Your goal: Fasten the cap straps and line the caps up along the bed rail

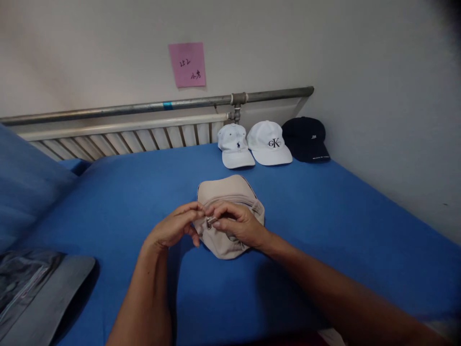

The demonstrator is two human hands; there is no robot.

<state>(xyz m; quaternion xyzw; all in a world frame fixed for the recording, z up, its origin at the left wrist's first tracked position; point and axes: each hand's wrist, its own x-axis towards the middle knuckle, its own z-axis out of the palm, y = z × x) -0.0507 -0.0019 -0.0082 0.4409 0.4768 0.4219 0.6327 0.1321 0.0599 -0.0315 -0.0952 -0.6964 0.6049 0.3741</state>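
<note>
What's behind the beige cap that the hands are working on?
Behind the beige cap three caps line the far edge of the blue sheet: a white cap with a small dark logo, a white cap with lettering and a dark cap. What lies behind those caps is hidden.

Single head cam only, no second view to overlap. It looked forward and down across the blue bed (324,216) toward the wall (378,72), from close range: both forearms entered from the bottom edge, fingers (216,211) sat about frame centre. Beyond the fingers, the headboard rail (144,106). Top-right corner was vignetted dark.
</note>
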